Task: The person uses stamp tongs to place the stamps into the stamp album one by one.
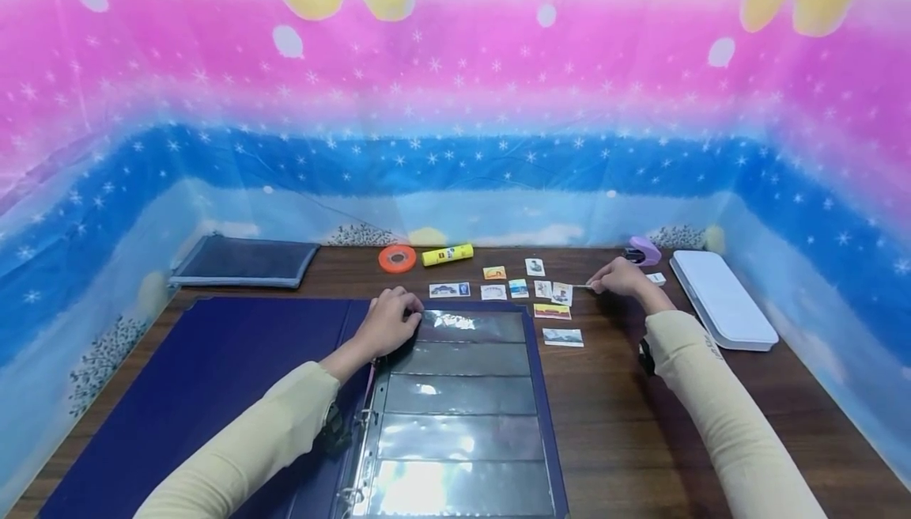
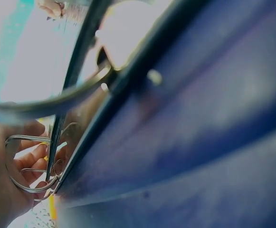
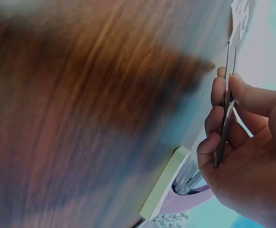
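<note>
My right hand (image 1: 618, 277) grips slim metal tweezers (image 3: 228, 111) between thumb and fingers. The tweezer tips meet a small stamp (image 1: 561, 293) at the right of a group of stamps; in the right wrist view the tips overlap a pale stamp (image 3: 239, 20). An open navy ring binder (image 1: 277, 369) lies in front of me. Its right side bears a dark page (image 1: 463, 392) with clear pocket rows. My left hand (image 1: 387, 321) rests at the page's top left corner, fingers loosely bent. In the left wrist view that hand (image 2: 7, 175) is beside a metal binder ring (image 2: 27, 138).
Behind the binder lie orange tape (image 1: 397, 259), a yellow glue stick (image 1: 447, 255) and a dark zip pouch (image 1: 245, 261). Several stamps, including a landscape stamp (image 1: 563, 338), lie near its right corner. A purple stapler (image 1: 644, 251) and a white case (image 1: 724, 300) stand right.
</note>
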Available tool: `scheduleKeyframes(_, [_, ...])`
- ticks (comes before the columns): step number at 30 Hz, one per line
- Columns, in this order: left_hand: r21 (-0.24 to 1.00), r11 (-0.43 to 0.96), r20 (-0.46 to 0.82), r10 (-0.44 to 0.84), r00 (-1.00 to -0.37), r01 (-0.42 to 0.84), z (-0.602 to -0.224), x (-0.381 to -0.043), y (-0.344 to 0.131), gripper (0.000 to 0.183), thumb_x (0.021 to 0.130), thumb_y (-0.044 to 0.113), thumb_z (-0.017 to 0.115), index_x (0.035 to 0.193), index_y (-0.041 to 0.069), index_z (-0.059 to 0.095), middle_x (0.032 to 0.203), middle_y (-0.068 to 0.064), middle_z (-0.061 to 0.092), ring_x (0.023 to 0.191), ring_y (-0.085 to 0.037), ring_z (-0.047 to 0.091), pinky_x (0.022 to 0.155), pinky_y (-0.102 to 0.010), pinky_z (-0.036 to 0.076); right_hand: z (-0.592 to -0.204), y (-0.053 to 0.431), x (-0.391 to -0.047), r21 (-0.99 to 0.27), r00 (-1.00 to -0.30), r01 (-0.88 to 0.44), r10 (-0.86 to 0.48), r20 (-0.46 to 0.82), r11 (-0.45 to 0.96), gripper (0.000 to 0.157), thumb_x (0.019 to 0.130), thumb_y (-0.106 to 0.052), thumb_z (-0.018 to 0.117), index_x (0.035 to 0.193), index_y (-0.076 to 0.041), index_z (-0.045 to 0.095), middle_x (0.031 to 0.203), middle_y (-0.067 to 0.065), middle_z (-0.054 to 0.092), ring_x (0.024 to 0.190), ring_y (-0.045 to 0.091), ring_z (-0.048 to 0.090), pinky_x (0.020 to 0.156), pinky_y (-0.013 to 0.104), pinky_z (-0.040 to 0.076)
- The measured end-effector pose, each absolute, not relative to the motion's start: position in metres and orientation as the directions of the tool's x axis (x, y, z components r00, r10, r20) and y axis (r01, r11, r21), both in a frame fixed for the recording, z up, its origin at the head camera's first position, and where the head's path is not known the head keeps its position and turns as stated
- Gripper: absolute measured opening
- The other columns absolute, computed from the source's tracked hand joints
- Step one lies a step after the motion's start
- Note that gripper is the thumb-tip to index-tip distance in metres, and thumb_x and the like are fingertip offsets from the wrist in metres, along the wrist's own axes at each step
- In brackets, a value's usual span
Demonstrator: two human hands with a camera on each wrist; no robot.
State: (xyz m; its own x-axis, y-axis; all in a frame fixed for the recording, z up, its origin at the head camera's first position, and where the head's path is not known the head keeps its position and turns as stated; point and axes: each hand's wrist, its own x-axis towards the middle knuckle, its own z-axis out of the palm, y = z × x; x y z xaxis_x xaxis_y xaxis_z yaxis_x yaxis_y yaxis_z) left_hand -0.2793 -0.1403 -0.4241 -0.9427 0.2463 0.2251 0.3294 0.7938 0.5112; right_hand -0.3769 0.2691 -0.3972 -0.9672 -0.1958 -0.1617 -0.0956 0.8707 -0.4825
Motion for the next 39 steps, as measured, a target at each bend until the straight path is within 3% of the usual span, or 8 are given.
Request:
scheduleKeyframes(12, [0.517,0.781,0.253,0.253,-0.934,0.351,-0.424,-0.279,-0.144,0.010,0.087,0.012,0.060,0.093,0.007,0.067,0.095,-0.007,0.061,0.095,-0.024,0.052,0.083,-0.040,0.036,-0.396,0.262,-0.379,-0.460,-0.982,-0.094,-0.158,-0.102,0.883,0.025,0.085,-0.010,0.054,0.100,0.002,0.070,0.105,0.022,0.068,0.088,0.024,0.057,0.074,0.033,0.043])
scheduleKeyframes(17, [0.522,0.773,0.257,0.261,-0.930,0.361,-0.422,-0.280,-0.144,0.009,0.088,0.011,0.059,0.092,0.007,0.066,0.093,-0.006,0.062,0.093,-0.024,0.051,0.080,-0.038,0.034,-0.376,0.256,-0.372,-0.442,-0.993,-0.112,-0.115,0.022,0.890,0.027,0.089,-0.016,0.054,0.103,0.000,0.070,0.102,0.023,0.068,0.075,0.023,0.057,0.060,0.027,0.039])
scheduleKeyframes(23, [0.503,0.790,0.253,0.255,-0.933,0.352,-0.423,-0.278,-0.141,0.008,0.089,0.010,0.057,0.090,0.008,0.065,0.092,-0.005,0.061,0.091,-0.022,0.050,0.082,-0.039,0.032,-0.353,0.200,-0.356,-0.480,-0.973,-0.232,-0.205,0.109,0.846,0.025,0.090,-0.018,0.056,0.105,-0.004,0.070,0.106,0.021,0.068,0.058,0.014,0.045,0.055,0.025,0.033])
scheduleKeyframes(25, [0.490,0.798,0.254,0.253,-0.933,0.350,-0.422,-0.278,-0.139,0.009,0.090,0.010,0.056,0.089,0.008,0.064,0.090,-0.004,0.061,0.088,-0.021,0.048,0.080,-0.037,0.031,-0.351,0.172,-0.353,-0.520,-0.968,-0.247,-0.231,0.096,0.818,0.024,0.091,-0.019,0.056,0.105,-0.007,0.071,0.092,0.018,0.071,0.049,0.011,0.037,0.050,0.024,0.031])
scheduleKeyframes(29, [0.490,0.799,0.235,0.264,-0.936,0.348,-0.418,-0.282,-0.137,0.011,0.091,0.011,0.053,0.085,0.009,0.061,0.086,-0.003,0.060,0.082,-0.019,0.045,0.078,-0.035,0.027,-0.353,0.120,-0.350,-0.566,-0.968,-0.237,-0.241,0.070,0.789,0.023,0.092,-0.021,0.055,0.107,-0.012,0.071,0.082,0.013,0.070,0.043,0.008,0.028,0.045,0.023,0.026])
scheduleKeyframes(39, [0.578,0.729,0.180,0.323,-0.929,0.366,-0.415,-0.292,-0.146,0.012,0.092,0.009,0.051,0.087,0.006,0.061,0.076,-0.004,0.061,0.078,-0.018,0.043,0.079,-0.035,0.025,-0.376,0.066,-0.345,-0.572,-0.974,-0.185,-0.228,-0.004,0.799,0.020,0.090,-0.021,0.057,0.101,-0.016,0.073,0.093,0.006,0.073,0.048,0.010,0.037,0.050,0.024,0.030])
